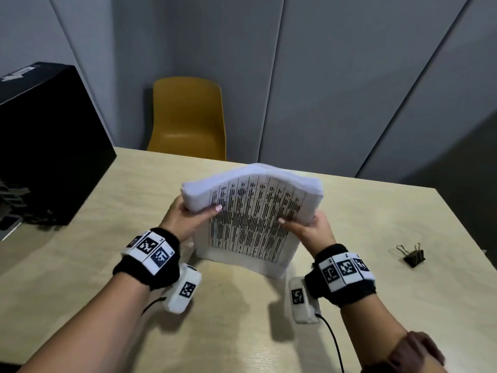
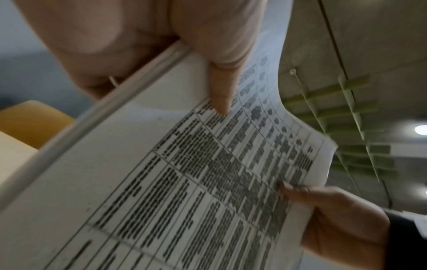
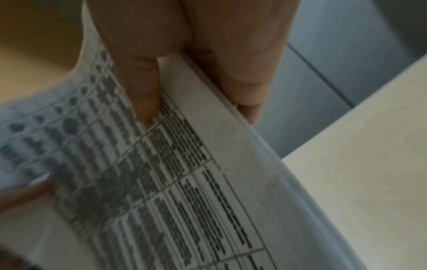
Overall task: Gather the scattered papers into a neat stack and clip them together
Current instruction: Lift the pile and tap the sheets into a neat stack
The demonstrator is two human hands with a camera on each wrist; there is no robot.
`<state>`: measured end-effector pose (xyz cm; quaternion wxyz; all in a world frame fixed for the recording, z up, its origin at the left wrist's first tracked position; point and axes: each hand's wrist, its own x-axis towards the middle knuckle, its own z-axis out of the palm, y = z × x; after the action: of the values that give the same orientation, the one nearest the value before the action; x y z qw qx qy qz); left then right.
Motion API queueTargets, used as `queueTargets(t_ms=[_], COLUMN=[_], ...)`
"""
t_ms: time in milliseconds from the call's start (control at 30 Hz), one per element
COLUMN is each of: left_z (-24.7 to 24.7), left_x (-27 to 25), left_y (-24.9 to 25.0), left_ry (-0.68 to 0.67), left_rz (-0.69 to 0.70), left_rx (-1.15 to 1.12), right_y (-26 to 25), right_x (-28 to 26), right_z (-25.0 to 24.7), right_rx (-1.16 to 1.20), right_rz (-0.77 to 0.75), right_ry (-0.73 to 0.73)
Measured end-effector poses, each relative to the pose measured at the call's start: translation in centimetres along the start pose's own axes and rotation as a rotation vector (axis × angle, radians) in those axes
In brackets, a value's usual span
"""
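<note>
A thick stack of white papers (image 1: 250,219), its front sheet printed with a dense table, stands on its lower edge on the light wooden table (image 1: 107,200), the top bending away from me. My left hand (image 1: 185,218) grips its left edge, thumb on the front sheet (image 2: 184,182). My right hand (image 1: 306,227) grips the right edge, thumb on the print (image 3: 184,173) and fingers behind. A black binder clip (image 1: 412,255) lies on the table, well to the right of the right hand, untouched.
A black box (image 1: 45,146) stands at the table's left side. A yellow chair (image 1: 188,119) sits beyond the far table edge, in front of grey wall panels. A cable (image 1: 333,343) trails from my right wrist across the near table.
</note>
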<state>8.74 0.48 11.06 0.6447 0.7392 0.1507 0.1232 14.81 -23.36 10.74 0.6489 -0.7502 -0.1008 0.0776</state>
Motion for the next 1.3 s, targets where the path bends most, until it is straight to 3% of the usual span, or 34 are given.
queueTargets(t_ms=[167,267,367,433,533,633,700,933,1067,1133,1233,1300], left_z=[-0.2,-1.5,-1.3,-0.6,-0.4,-0.7,-0.5,-0.6,-0.7,-0.8,-0.6,0.1], left_x=[-0.7,-1.1,-1.6,-2.0,-2.1,-3.1,-4.1,-4.5,-4.7,-5.1,-5.7,-6.3], left_y=[0.1,-0.6,-2.1,-2.2,-1.4,-1.2,-2.1,-3.9,-3.3,-3.6,-4.7,-4.9], left_ry=[0.018,-0.085,-0.145,-0.114,-0.068,-0.082,-0.164,-0.141,0.108,0.122,0.067,0.044], left_rz=[0.076,0.094,0.000,0.031,0.036,0.038,0.042,0.081,0.011,-0.033,-0.159,-0.216], left_rx=[-0.022,-0.106,-0.114,0.004,-0.034,-0.079,-0.004,0.171,-0.106,-0.383,-0.621,-0.630], right_y=[0.1,0.5,1.5,1.6,0.7,0.3,1.1,2.4,3.8,4.1,4.1,3.6], right_x=[-0.4,-0.7,-1.4,-1.8,-2.1,-3.0,-3.9,-4.2,-4.3,-4.9,-5.9,-5.8], right_z=[0.3,-0.8,-0.8,-0.3,-0.3,-0.8,-0.7,0.5,0.1,0.3,1.4,1.9], right_rx=[0.104,0.181,0.134,0.089,0.166,0.163,0.068,-0.025,-0.202,0.062,0.692,0.851], right_rz=[-0.050,-0.028,0.023,0.014,-0.051,-0.089,-0.056,-0.024,0.090,0.226,0.391,0.374], right_ry=[-0.027,-0.049,-0.102,-0.075,-0.040,-0.085,-0.107,0.101,0.315,0.305,-0.036,-0.176])
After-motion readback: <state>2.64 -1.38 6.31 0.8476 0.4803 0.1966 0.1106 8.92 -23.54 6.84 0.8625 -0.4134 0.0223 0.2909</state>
